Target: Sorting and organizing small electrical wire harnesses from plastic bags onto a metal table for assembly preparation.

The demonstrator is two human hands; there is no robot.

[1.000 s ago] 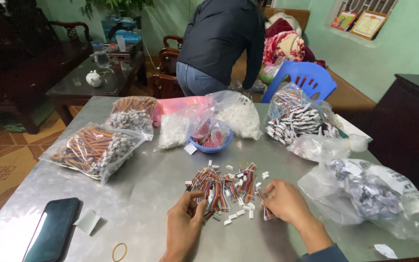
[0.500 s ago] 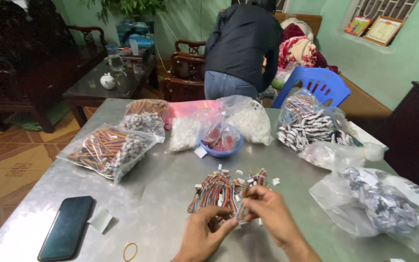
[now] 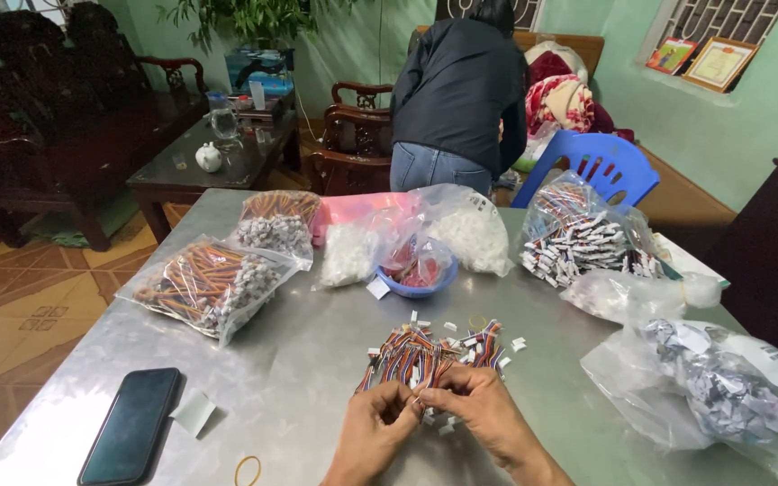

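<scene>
A bundle of short multicoloured wires (image 3: 425, 353) with small white connectors lies on the metal table (image 3: 299, 360) in front of me. My left hand (image 3: 378, 430) and my right hand (image 3: 474, 407) meet at its near end, fingers pinched on the wire ends. Loose white connectors (image 3: 517, 343) are scattered around the bundle.
Clear bags of wire pieces (image 3: 209, 283), white parts (image 3: 470, 229) and connectors (image 3: 578, 236) ring the far side, with a blue bowl (image 3: 418, 274) among them. A black phone (image 3: 132, 423) and a rubber band (image 3: 247, 470) lie near left. A person (image 3: 456, 99) bends over behind the table beside a blue chair (image 3: 596, 162).
My hands moved together from either side of the wire pile and closed on its near end. The head camera tilted up a little.
</scene>
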